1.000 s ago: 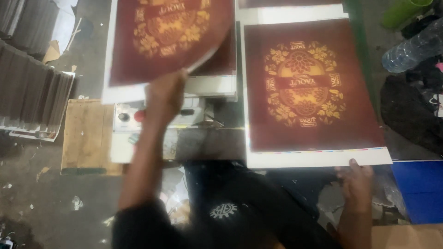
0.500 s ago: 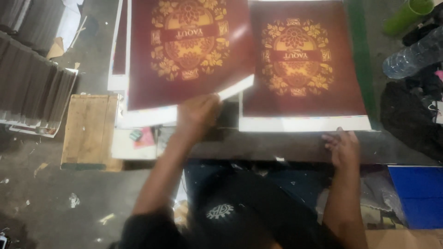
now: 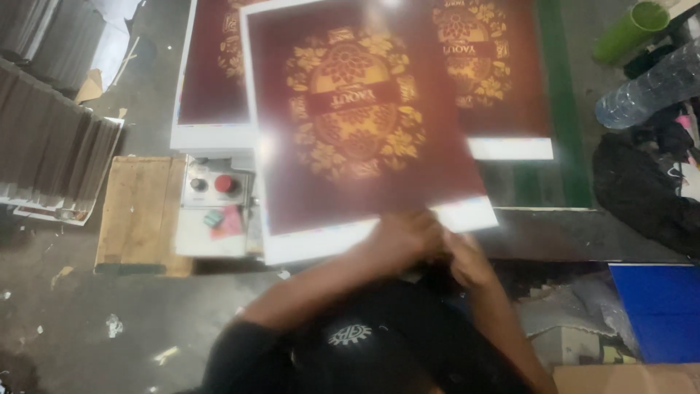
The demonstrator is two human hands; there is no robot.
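Note:
A large dark red printed sheet (image 3: pixel 357 124) with a gold floral emblem and a white border is held up in front of me. My left hand (image 3: pixel 405 237) grips its near white edge. My right hand (image 3: pixel 467 259) is pressed close beside the left, at the same edge; whether it grips the sheet is blurred. Behind the sheet lie two stacks of like sheets, one at the left (image 3: pixel 211 80) and one at the right (image 3: pixel 503 73).
A control box (image 3: pixel 211 186) with a red button sits below the left stack. A wooden pallet (image 3: pixel 135 211) and grey board stacks (image 3: pixel 51 138) lie at left. A plastic bottle (image 3: pixel 642 87), green tube (image 3: pixel 631 29), dark cloth (image 3: pixel 642 190) and blue bin (image 3: pixel 656 310) stand at right.
My left hand has carried the sheet from the left stack toward the middle. My right hand has left the right stack's edge and come in beside my left hand.

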